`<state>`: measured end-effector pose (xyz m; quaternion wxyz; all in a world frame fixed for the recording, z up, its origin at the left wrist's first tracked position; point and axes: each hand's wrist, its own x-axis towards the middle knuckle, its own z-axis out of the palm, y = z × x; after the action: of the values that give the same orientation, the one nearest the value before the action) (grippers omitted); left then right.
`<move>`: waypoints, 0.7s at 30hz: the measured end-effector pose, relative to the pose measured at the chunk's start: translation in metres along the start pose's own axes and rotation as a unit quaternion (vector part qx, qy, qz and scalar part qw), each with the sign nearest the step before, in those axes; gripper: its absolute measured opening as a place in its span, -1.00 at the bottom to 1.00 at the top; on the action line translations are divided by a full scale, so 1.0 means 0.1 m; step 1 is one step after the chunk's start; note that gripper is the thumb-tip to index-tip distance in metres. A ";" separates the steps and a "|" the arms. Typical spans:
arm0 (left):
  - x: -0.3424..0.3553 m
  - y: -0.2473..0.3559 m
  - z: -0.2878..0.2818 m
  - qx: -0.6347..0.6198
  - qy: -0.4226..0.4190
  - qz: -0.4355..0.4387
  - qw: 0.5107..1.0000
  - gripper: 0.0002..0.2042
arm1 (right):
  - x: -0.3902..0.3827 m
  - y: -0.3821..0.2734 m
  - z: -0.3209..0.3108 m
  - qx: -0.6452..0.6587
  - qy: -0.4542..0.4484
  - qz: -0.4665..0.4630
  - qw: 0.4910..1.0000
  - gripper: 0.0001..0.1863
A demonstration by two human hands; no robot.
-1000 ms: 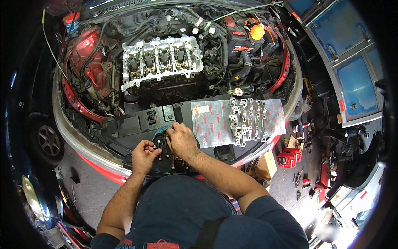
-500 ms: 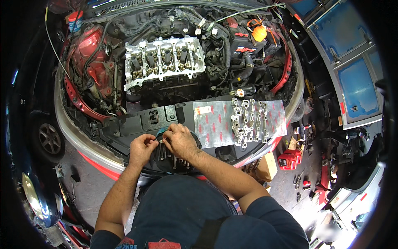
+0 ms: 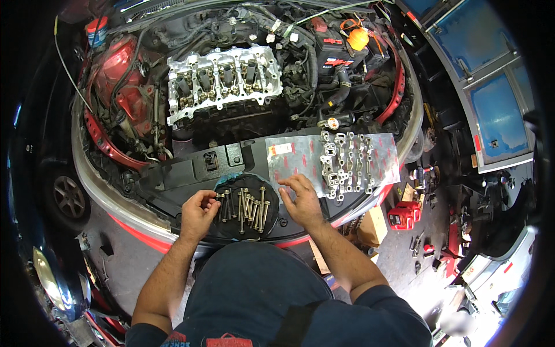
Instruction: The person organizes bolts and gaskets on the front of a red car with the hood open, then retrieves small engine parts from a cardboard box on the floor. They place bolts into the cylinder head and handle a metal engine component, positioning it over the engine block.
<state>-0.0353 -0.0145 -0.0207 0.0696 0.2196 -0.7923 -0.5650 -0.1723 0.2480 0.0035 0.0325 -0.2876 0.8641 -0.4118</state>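
Observation:
A round dark cloth-like holder (image 3: pixel 231 228) with a blue edge lies on the black front panel, and several long metal bolts (image 3: pixel 254 209) rest in it. At its left side is my left hand (image 3: pixel 198 215), fingers curled together with the tips by a bolt head; whatever they pinch is too small to make out. My right hand (image 3: pixel 303 203) hovers right of the holder, fingers apart and holding nothing. Beyond it, several silver camshaft bearing caps (image 3: pixel 348 165) lie in rows on a printed silver sheet (image 3: pixel 295 159).
An open engine bay lies ahead, with a bare cylinder head (image 3: pixel 225 78) at its middle. A black battery (image 3: pixel 338 55) with an orange item (image 3: pixel 358 39) on it sits at the back right. Red containers (image 3: pixel 404 215) and a cardboard box (image 3: pixel 373 227) are below at right.
My right hand has come away from my left and moved right, its fingers spreading. The bolts and holder now show. My left hand stays nearly in place; the whole view has shifted slightly.

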 end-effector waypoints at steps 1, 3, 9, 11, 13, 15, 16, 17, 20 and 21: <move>0.02 -0.01 0.00 0.002 0.002 -0.010 1.000 -0.78 | -0.05 0.06 0.00 -0.001 0.002 0.011 1.000 -0.79; 0.03 0.01 -0.01 -0.012 0.011 0.012 1.000 -0.78 | -0.16 0.16 0.04 0.020 0.008 0.010 1.000 -0.79; 0.11 0.22 -0.01 0.072 -0.003 0.093 0.993 -0.78 | -0.30 0.27 0.27 0.060 0.039 0.015 0.997 -0.78; 0.18 0.28 0.01 0.110 -0.025 0.099 0.989 -0.78 | -0.30 0.29 0.30 0.033 0.051 -0.006 0.998 -0.78; 0.23 0.31 0.05 0.169 -0.053 0.105 0.978 -0.79 | -0.29 0.30 0.31 0.022 0.060 -0.022 0.998 -0.78; 0.26 0.31 0.08 0.165 -0.052 0.094 0.980 -0.78 | -0.28 0.31 0.31 0.019 0.070 -0.036 0.997 -0.78; 0.27 0.31 0.09 0.158 -0.052 0.092 0.982 -0.77 | -0.28 0.32 0.31 0.013 0.071 -0.038 0.997 -0.78; 0.28 0.30 0.10 0.153 -0.052 0.083 0.983 -0.77 | -0.28 0.32 0.31 0.013 0.072 -0.039 0.997 -0.78; 0.31 0.28 0.09 0.152 -0.064 0.042 0.985 -0.75 | -0.28 0.33 0.32 0.003 0.078 -0.040 0.996 -0.78; 0.32 0.28 0.08 0.144 -0.072 0.044 0.986 -0.75 | -0.29 0.33 0.33 0.000 0.082 -0.040 0.996 -0.78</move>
<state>-0.0748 -0.0137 -0.0024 0.0052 0.1508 -0.8775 -0.4553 -0.1543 0.2565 -0.0470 -0.0545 -0.2876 0.8515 -0.4351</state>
